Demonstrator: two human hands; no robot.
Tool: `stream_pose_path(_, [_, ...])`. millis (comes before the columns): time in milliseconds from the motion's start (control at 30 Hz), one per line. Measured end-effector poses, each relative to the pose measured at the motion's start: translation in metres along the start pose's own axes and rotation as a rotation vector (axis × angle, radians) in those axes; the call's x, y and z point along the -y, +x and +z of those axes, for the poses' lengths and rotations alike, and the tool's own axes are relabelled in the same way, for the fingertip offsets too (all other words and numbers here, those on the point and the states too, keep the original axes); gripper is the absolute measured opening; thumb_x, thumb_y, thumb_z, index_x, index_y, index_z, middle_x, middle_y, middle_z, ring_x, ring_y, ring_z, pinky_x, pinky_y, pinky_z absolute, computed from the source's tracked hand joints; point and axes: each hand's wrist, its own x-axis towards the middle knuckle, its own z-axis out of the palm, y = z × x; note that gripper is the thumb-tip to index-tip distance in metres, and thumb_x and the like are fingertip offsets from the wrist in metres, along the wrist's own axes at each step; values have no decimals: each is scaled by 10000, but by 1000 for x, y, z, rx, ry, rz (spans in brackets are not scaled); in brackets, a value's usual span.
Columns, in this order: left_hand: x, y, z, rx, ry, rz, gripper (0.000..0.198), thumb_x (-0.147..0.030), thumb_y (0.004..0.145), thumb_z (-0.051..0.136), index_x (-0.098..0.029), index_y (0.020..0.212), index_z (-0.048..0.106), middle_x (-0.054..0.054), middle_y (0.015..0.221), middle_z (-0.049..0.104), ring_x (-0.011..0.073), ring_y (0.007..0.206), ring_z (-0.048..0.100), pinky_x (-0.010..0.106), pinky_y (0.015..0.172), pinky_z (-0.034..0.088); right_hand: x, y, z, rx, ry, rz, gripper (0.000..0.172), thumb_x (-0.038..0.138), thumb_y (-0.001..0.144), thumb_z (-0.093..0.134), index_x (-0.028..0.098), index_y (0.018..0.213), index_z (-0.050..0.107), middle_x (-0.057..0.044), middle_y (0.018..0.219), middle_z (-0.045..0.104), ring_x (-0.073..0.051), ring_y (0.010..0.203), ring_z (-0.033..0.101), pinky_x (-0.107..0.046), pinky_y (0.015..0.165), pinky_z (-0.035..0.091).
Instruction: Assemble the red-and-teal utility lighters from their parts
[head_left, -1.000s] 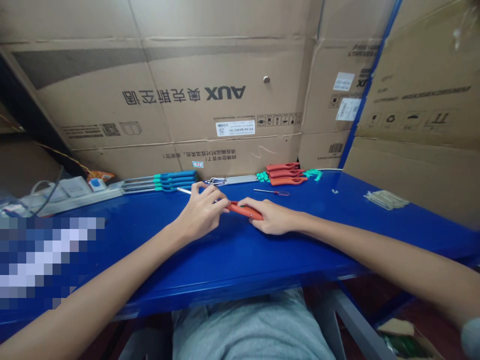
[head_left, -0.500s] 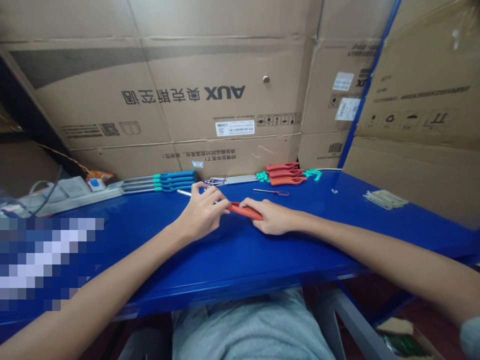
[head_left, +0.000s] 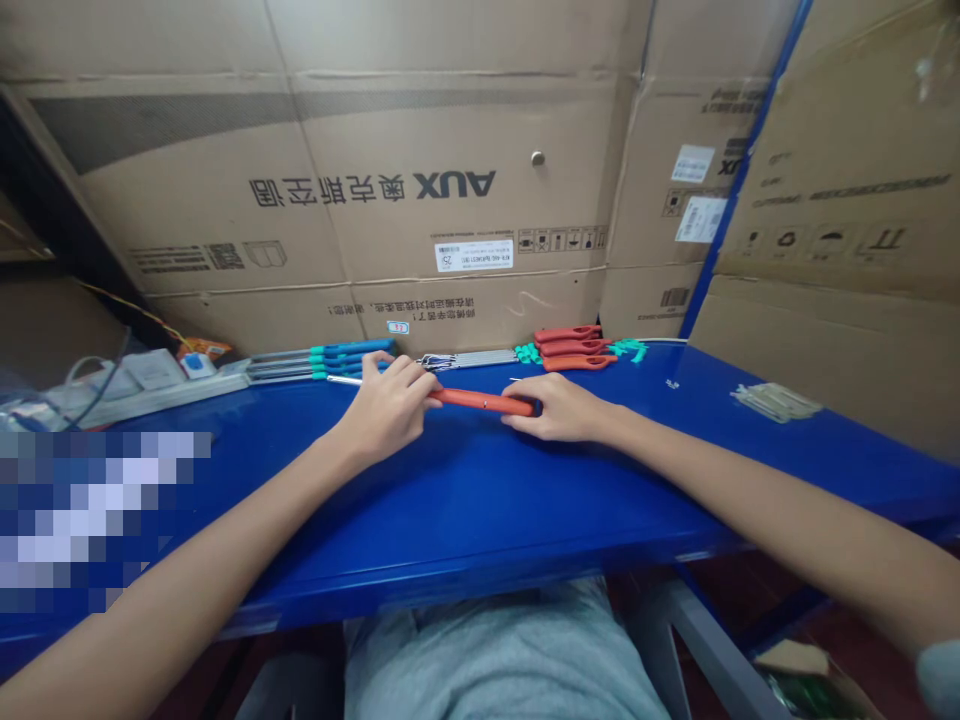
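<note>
Both hands hold one red-handled tool (head_left: 480, 402) lying level across the middle of the blue table (head_left: 465, 500). My left hand (head_left: 386, 410) pinches it where the red handle meets the metal shaft, and that shaft sticks out to the left past the fingers. My right hand (head_left: 559, 408) is closed round the right end of the handle.
Along the back wall of cardboard boxes (head_left: 420, 190) lie blue-handled tools (head_left: 349, 358), a bunch of metal rods (head_left: 465, 358) and red-handled tools (head_left: 574, 347) with green pieces beside them. A pale bundle (head_left: 772, 401) lies at the right. A power strip and wires (head_left: 135, 385) sit at the left.
Both hands have carried the red-handled tool a little away from me toward the back wall, and it now lies more level. My right hand has slid to the handle's right end.
</note>
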Motion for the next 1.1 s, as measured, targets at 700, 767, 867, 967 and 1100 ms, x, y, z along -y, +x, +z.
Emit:
stream_pose_path(700, [-7, -1, 3, 107, -213, -4, 166, -228, 941, 456, -160, 996, 597, 73, 890, 668, 230, 868, 549, 393, 789, 334, -1, 0, 8, -53, 116, -59, 216, 329, 889, 565, 145, 820, 653, -4, 667, 601, -108, 589, 464, -234, 602, 337])
stream_pose_path(767, [-6, -3, 6, 98, -213, -10, 148, -239, 933, 484, -162, 969, 606, 65, 855, 673, 223, 834, 554, 393, 786, 332, -3, 1, 6, -49, 127, -73, 192, 305, 883, 575, 144, 903, 678, -25, 753, 657, -122, 645, 523, -237, 642, 376])
stream_pose_path(867, [-5, -4, 9, 109, -219, -23, 124, -244, 915, 522, -170, 955, 613, 53, 824, 676, 213, 802, 558, 392, 794, 336, -5, 1, 4, -52, 134, -50, 223, 300, 851, 617, 145, 992, 691, -49, 867, 706, -148, 733, 594, -251, 702, 421])
stream_pose_path(967, [-5, -6, 11, 135, -245, -31, 99, -247, 899, 549, -177, 933, 611, 44, 817, 676, 205, 782, 561, 391, 801, 337, -6, 2, 5, -45, 127, -37, 223, 238, 815, 628, 153, 1009, 696, -46, 892, 717, -155, 753, 619, -256, 715, 445])
stream_pose_path(1100, [-5, -7, 12, 188, -275, -43, 79, -242, 886, 564, -178, 915, 601, 36, 827, 675, 196, 781, 559, 394, 818, 333, -12, 5, -2, 25, 33, 15, 317, 163, 781, 618, 141, 1090, 685, -72, 948, 722, -167, 788, 641, -264, 737, 474])
